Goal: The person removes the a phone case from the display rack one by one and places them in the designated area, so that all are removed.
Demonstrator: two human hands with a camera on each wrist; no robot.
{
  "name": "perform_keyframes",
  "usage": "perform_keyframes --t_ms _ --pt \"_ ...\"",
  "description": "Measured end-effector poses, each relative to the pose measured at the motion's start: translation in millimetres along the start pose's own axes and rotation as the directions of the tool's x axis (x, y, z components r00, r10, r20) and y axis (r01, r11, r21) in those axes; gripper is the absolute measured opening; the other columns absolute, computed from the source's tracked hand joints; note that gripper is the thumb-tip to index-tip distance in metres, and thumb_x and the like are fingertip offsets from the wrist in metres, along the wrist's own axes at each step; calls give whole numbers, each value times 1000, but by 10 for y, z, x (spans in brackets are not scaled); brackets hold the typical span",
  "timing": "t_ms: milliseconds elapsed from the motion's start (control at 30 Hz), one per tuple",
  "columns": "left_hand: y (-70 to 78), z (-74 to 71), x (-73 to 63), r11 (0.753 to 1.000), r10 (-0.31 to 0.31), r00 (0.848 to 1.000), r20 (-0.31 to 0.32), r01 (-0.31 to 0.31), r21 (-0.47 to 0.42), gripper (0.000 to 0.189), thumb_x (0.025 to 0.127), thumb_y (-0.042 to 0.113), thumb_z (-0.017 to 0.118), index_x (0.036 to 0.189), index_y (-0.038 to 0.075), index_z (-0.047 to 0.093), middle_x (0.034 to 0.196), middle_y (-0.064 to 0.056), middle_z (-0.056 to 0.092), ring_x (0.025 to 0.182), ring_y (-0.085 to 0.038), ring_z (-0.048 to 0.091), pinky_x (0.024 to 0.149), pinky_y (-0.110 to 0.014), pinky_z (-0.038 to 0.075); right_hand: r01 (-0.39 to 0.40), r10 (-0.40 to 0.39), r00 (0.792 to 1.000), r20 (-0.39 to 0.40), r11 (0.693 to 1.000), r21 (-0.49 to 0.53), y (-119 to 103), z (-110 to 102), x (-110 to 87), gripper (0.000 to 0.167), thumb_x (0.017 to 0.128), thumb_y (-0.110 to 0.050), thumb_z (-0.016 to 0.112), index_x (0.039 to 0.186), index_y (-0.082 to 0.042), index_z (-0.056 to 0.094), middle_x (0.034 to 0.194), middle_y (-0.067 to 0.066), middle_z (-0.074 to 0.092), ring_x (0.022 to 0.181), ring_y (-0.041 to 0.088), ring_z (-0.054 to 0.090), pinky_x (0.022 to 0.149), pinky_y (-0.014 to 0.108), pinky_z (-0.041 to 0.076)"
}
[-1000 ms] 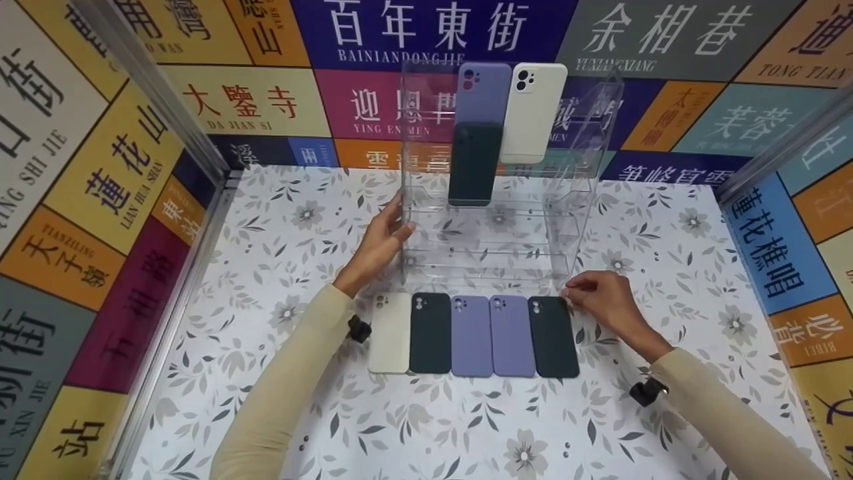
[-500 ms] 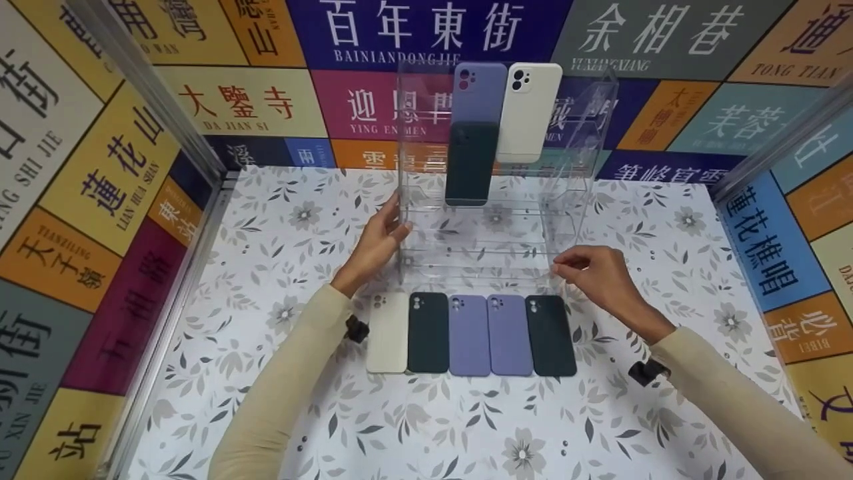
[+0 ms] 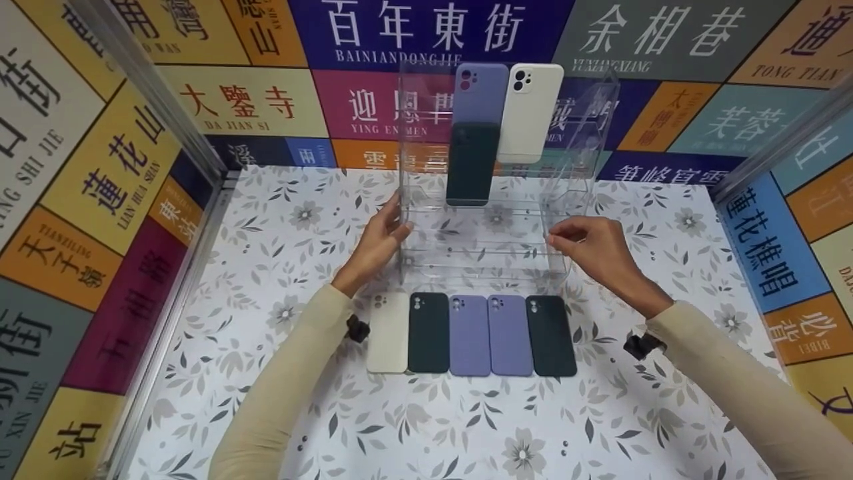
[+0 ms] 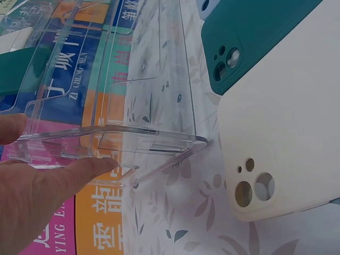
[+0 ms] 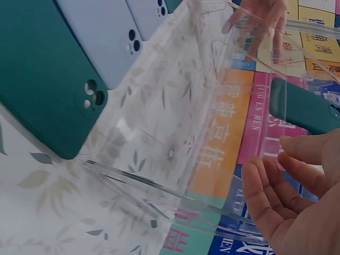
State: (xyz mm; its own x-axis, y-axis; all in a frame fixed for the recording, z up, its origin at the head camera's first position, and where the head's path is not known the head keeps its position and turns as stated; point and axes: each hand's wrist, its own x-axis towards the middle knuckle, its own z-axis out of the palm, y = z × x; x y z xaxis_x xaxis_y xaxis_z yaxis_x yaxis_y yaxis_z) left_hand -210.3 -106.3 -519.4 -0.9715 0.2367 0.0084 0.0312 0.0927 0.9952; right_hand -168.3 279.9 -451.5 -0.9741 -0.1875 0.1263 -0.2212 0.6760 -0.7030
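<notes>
A clear acrylic tiered rack (image 3: 490,253) stands at the table's back middle. My left hand (image 3: 374,253) grips its left side panel, thumb and fingers on either side in the left wrist view. By the rack's right side my right hand (image 3: 593,247) has loosely curled fingers, with no object showing between thumb and index in the right wrist view. The rack bears a purple phone case (image 3: 481,90), a dark green phone case (image 3: 473,163) in front of it, and a white phone case (image 3: 532,112). Along the rack's front lie phone cases: cream (image 3: 388,333), dark green (image 3: 429,333), purple (image 3: 470,337) and others.
The table is covered by a white floral cloth (image 3: 523,440). Panels with large printed characters (image 3: 253,100) rise at the back and both sides. A metal corner post (image 3: 166,107) stands at the back left.
My right hand has moved from beside the rightmost dark green case up and slightly left along the rack's right side. The left hand stays at the left panel; the cases lie as before.
</notes>
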Motion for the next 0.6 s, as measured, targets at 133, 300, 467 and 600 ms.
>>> perform_keyframes --t_ms 133,300,467,600 --pt "-3 -2 6 1000 -3 1000 7 3 6 75 113 4 56 177 10 18 174 -25 36 155 -43 48 125 -48 45 16 -17 999 -30 1000 -5 -85 -38 109 15 104 -15 79 112 -4 85 100 13 83 82 11 73 70 15 54" --pt "-8 -5 4 1000 -2 1000 11 1 6 75 113 5 56 177 10 17 175 -25 36 155 -43 48 125 -49 44 33 -32 997 -68 999 3 -173 -68 244 14 104 -14 79 113 -5 85 103 12 83 86 9 71 74 15 54" --pt "-17 -7 -2 1000 0 1000 14 0 16 75 114 6 56 178 11 16 174 -25 37 154 -42 48 125 -51 45 26 -24 996 -90 999 26 -265 -91 385 17 105 -16 78 116 -5 85 107 13 83 90 11 73 79 15 55" --pt "-13 -8 -10 1000 -9 1000 9 9 14 75 114 7 56 178 14 17 175 -24 35 154 -42 48 125 -51 45 14 -9 992 -123 999 45 -371 -91 511 18 104 -17 79 117 -6 85 109 14 83 90 6 74 79 14 55"
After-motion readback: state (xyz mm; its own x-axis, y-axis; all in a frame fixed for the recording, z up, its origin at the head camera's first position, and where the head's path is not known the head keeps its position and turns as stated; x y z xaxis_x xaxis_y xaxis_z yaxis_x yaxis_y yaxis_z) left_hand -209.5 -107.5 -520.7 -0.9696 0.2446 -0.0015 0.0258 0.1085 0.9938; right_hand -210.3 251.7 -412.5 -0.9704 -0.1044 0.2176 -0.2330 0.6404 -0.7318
